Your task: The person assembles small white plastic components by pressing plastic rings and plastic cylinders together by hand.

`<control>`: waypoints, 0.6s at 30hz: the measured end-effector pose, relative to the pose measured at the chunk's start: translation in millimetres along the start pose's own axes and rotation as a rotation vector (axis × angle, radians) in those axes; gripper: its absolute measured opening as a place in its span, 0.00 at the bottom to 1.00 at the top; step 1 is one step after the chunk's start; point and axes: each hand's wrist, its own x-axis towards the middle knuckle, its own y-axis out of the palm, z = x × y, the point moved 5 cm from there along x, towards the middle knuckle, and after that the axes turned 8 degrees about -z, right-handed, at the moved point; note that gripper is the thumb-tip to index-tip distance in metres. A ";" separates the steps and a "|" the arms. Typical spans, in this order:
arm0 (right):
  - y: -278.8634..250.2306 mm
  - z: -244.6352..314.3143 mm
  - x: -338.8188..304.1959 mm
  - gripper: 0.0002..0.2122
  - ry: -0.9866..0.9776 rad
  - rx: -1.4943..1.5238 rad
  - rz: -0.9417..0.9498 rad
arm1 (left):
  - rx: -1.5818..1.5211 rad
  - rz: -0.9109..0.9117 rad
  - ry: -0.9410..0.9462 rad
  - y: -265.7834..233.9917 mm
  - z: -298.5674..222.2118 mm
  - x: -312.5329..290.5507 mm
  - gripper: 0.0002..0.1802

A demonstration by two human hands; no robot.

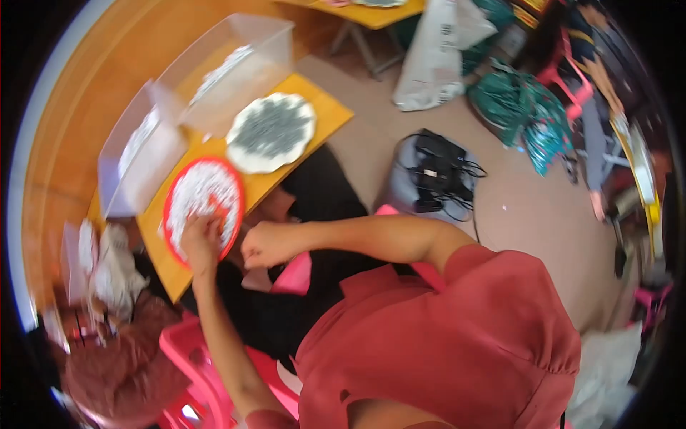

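Note:
My left hand [201,239] reaches over a round red tray [168,218] filled with small white pieces [204,187]. Its fingers are bent together at the pieces, and whatever they pinch is too small and blurred to name. Just right of the tray, over my lap, my right hand [270,244] is curled closed; its contents, if any, are hidden. Beyond the tray lies a white plate with a wavy rim [261,166], covered with small dark grey pieces [271,129].
Two clear plastic bins [268,53] with white contents stand along the back of the yellow table [329,114]. A stool bearing a black device with cables [437,171] stands to the right. Green bags [500,100], a white sack [431,64] and another person [597,107] are farther off.

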 end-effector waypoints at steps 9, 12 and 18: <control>-10.2 -7.4 -10.2 0.10 0.093 0.128 -0.066 | 0.110 0.092 0.146 9.2 -36.5 15.1 0.04; -16.9 -4.6 -2.1 0.10 -0.007 0.174 -0.327 | 0.048 -0.130 0.005 -16.6 -32.6 8.6 0.03; -57.0 39.9 -12.2 0.09 -0.308 0.066 -0.616 | -0.997 0.159 -0.651 -27.6 -62.6 -32.4 0.21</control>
